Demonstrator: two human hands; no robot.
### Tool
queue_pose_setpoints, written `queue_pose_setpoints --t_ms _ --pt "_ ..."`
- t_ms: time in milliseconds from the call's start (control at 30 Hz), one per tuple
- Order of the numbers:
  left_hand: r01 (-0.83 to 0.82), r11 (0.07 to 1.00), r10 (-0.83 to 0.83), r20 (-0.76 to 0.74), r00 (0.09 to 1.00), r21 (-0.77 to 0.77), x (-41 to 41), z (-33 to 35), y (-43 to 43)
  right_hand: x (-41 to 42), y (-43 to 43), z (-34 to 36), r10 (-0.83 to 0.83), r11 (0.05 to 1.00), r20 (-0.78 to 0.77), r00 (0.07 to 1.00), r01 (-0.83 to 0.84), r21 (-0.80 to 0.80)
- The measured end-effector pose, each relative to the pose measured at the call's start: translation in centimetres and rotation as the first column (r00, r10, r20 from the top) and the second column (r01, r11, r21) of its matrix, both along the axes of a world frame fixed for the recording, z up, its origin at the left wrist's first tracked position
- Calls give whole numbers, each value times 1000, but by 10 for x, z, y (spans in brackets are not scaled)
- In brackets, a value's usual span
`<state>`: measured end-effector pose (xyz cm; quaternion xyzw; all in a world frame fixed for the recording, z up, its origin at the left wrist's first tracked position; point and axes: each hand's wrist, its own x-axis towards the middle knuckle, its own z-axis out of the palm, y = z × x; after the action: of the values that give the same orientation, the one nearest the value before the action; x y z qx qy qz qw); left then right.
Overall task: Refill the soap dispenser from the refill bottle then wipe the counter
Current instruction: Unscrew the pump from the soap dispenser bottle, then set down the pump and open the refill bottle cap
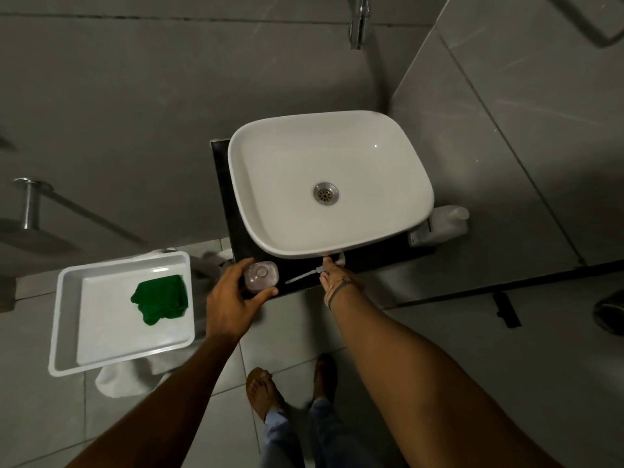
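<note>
Soap dispenser between left fingers; pump — detached — in right fingers.

Both bare arms reach forward. The left hand curls thumb and fingers round a small clear plastic soap bottle. The right hand, wrist banded, pinches a white plastic pump with a thin tube.

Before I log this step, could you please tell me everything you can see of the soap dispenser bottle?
The soap dispenser is a small, translucent pinkish plastic bottle with rounded corners, seen from above. It stands upright at the front left corner of the dark counter, before the white sink. Its round neck looks open; the pump with its white tube lies apart to its right. The left hand grips its sides. Its fill level cannot be told.
</note>
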<state>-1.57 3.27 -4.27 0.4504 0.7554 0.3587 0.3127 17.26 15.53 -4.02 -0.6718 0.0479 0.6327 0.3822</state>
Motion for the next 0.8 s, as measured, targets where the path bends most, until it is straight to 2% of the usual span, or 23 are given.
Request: queue_pose_setpoints --t_ms 233,400,633,800 --pt "0 1000 0 -10 1000 -23 0 -1 2 -6 0 3 44 999 127 991 -40 -36" --pt "-15 999 14 -30 999 -42 3 -1 1 -11 0 5 -59 998 47 997 60 -3" --pt "-27 996 26 -20 999 -80 6 1 -4 -10 -3 4 7 1000 137 991 -3 -27" --pt "-153 974 158 19 987 -165 14 7 -22 -2 -13 8 -30 999 177 984 26 29"
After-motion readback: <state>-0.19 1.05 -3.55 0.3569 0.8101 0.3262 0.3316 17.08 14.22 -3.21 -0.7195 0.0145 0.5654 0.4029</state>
